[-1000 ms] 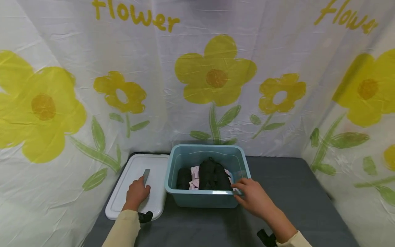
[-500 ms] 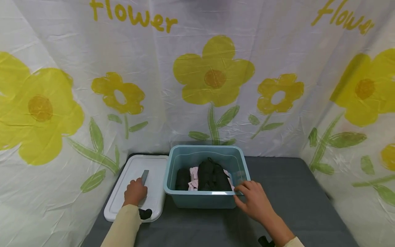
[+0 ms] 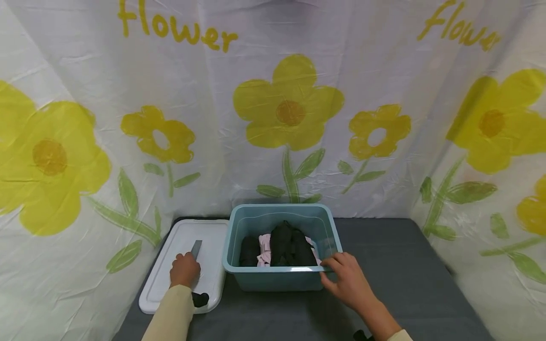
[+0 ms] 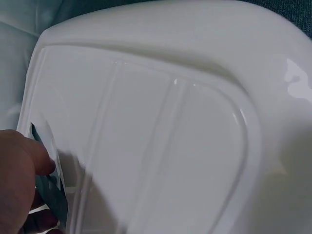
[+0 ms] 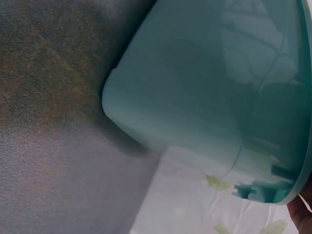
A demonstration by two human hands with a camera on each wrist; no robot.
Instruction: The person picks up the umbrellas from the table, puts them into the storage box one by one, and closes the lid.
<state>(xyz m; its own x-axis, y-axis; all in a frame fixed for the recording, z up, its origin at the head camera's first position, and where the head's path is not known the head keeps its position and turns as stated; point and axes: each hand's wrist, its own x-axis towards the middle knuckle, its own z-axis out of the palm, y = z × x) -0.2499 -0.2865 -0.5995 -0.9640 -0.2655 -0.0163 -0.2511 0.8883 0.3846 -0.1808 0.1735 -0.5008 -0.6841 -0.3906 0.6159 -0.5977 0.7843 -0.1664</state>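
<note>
A white rectangular lid (image 3: 159,286) lies flat to the left, with a slim grey-green handle (image 3: 196,248) along its middle. My left hand (image 3: 185,271) grips the near part of this handle; in the left wrist view, the thumb bends over the handle (image 4: 51,195) and other fingers curl beneath it. Beside the lid stands a blue-green plastic bin (image 3: 277,282). My right hand (image 3: 349,280) holds its near right rim, fingers over the edge and thumb below. Inside are dark rolled bundles (image 3: 290,246) and folded pale pink cloth (image 3: 264,248).
A dark grey cloth (image 3: 379,246) covers the table. White sheeting (image 3: 222,142) printed with yellow flowers hangs behind and along both sides, close to the back of the bin. A black wrist mount (image 3: 200,299) overlaps the lid's near edge.
The head view has shifted slightly, so everything sits a little lower and to the left. My left fingers have gathered closer around the handle. The right hand has settled lower at the bin's rim.
</note>
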